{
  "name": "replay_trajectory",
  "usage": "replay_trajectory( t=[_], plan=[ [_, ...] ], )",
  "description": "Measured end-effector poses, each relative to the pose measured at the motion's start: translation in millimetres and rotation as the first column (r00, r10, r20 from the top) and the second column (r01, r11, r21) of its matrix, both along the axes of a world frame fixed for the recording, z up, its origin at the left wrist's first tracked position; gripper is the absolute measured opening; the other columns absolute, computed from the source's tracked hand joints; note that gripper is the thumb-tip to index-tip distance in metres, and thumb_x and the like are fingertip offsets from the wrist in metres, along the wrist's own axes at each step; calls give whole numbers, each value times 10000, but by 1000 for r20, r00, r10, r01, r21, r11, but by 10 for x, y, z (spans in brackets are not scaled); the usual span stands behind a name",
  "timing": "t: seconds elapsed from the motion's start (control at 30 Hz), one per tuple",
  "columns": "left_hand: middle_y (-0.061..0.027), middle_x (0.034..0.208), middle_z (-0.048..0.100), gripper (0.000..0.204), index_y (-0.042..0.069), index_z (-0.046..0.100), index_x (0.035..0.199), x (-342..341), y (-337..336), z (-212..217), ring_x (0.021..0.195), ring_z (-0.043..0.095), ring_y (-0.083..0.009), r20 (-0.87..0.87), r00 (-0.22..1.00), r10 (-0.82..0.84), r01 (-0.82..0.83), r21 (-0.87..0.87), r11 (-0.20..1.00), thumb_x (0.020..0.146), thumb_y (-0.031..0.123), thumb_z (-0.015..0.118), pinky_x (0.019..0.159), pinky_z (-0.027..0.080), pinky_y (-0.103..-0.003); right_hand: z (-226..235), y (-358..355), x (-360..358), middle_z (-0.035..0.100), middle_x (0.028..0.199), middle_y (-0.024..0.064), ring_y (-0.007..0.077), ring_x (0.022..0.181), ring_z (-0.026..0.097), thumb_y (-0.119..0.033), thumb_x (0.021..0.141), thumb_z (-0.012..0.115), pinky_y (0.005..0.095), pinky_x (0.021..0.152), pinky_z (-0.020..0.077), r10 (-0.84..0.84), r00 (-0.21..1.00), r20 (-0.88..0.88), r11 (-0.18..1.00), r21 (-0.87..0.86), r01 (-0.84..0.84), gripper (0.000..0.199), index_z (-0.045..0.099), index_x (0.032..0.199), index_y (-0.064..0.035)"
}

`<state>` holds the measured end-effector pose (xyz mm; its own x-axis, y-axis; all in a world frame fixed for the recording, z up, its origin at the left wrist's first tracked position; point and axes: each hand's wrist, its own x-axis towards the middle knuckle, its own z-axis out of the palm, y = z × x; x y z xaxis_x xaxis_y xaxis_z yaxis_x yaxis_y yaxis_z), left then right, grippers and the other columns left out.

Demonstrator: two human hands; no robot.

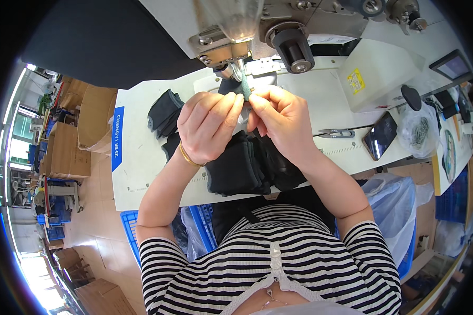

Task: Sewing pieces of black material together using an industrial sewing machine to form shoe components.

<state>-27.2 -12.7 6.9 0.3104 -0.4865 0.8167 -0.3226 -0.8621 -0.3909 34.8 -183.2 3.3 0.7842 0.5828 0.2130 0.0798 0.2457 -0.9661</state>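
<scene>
Both hands, left hand (209, 126) and right hand (281, 118), pinch a small teal fabric strip (245, 88) at the sewing machine's needle (240, 65); stitching apparently not begun, dark folded garments (247, 163) waiting on the counter (142, 173).

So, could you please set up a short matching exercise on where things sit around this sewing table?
Things:
1. thread snips
2. phone
3. pile of dark fabric pieces
4. teal strip

Places:
A. pinched between left hand and right hand
B. on the table under the wrists
C. right of the snips, screen dark
D. on the white table, right of the right hand

Pairs: 1-D, 2-C, 3-B, 4-A
</scene>
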Motion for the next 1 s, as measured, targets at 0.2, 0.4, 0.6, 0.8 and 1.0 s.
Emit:
replay_trajectory(
  t=[0.2,0.4,0.6,0.8,1.0],
  plan=[
    [-78,904,675,406,-12,733,932,120,111,-8,828,649,-223,34,999,-15,14,30,999,549,93,652,768,534,-351,12,3,0,655,649,56,42,512,505,-106,982,558,184,476,381,15,1000,-10,1000,-17,-16,180,685,949,16],
    [-71,887,672,336,-7,725,889,269,199,-32,824,643,-218,76,996,-53,54,-11,998,560,50,690,766,533,-352,-37,-30,-39,659,626,22,24,492,498,-145,955,567,198,461,376,15,1000,-15,1000,-25,-16,186,692,931,-10],
    [-52,860,668,260,12,722,850,338,191,-54,818,644,-215,101,995,-17,24,-68,997,591,27,729,763,535,-353,-82,-54,-46,657,626,13,15,495,484,-157,956,573,195,460,355,29,1000,-9,999,-29,-29,185,695,932,-20],
    [-39,867,667,240,24,723,846,342,187,-49,814,644,-209,103,995,0,8,-75,997,606,27,741,762,535,-348,-106,-59,-44,655,622,7,11,499,484,-170,962,569,195,467,356,32,999,16,998,-54,-31,197,698,932,-24],
    [-40,858,660,257,27,725,845,353,198,-71,807,642,-207,111,994,-12,20,-70,997,589,28,741,752,535,-342,-114,-115,-64,652,616,8,8,509,486,-172,963,564,194,478,363,47,999,-12,992,-114,-48,207,698,927,-18]
  ],
)
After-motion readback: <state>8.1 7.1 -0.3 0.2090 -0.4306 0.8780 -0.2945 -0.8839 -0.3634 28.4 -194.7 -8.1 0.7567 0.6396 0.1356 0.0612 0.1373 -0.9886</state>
